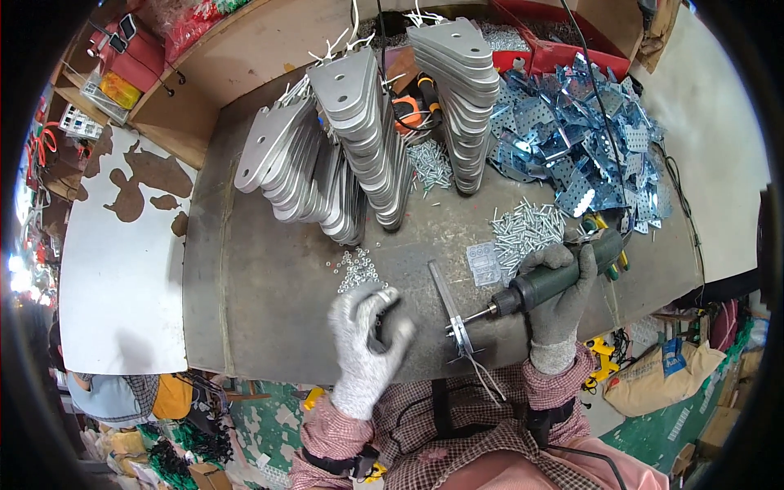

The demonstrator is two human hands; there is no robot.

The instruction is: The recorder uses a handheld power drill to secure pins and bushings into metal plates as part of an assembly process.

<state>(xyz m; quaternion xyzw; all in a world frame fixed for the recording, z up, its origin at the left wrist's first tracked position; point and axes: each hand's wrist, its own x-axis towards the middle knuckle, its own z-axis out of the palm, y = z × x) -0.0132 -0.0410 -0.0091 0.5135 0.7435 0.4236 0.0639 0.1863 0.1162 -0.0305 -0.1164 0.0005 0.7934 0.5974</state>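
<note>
Two gloved hands work over a grey metal desk (pixel 269 278). Right hand (pixel 559 298) is clamped around a green power driver (pixel 555 278), fingers wrapped tight on its body, bit pointing left & down at the low end of a narrow metal bracket (pixel 449 314) lying near the desk's front edge. Bit tip sits right at the bracket's bent foot; can't tell if it touches a screw. Left hand (pixel 367 335) hovers just left of the bracket, fingers curled loosely toward the palm, blurred; can't tell if it holds anything small. Just above the left hand lies a scatter of small nuts (pixel 358 268). Right of the bracket: a small clear packet (pixel 483 263) & a heap of screws (pixel 527 227). Behind, mid-desk, stand stacks of grey rounded plates (pixel 359 131), leaning on each other. An orange tool (pixel 412 106) shows between the stacks. Far right, a pile of shiny perforated brackets (pixel 580 139) spreads out, w/ a red bin (pixel 555 49) beyond it. White board (pixel 122 269) lies left of the desk.
</note>
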